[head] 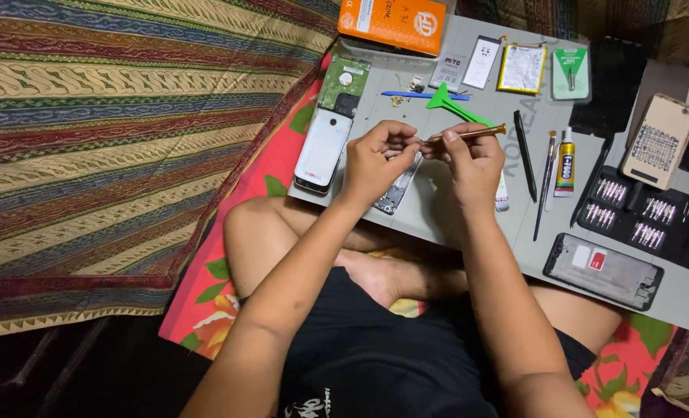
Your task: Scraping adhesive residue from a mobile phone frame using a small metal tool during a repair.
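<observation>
My right hand (472,159) grips a slim copper-coloured screwdriver (480,131), its tip pointing left toward my left hand. The fingertips of my left hand (379,155) are pinched together at that tip; whether a small part sits between them is too small to tell. Both hands hover over an opened phone body (397,192) lying on the grey work mat (437,220) across my lap. A white phone back (323,149) lies just left of my left hand.
On the mat: a green circuit board (344,81), orange box (392,22), green plastic pry tool (453,104), blue tool, black pen (524,155), brush, glue tube (565,162), black screwdriver-bit case (639,213), phone frame (601,271), small packets. Striped cloth covers the left.
</observation>
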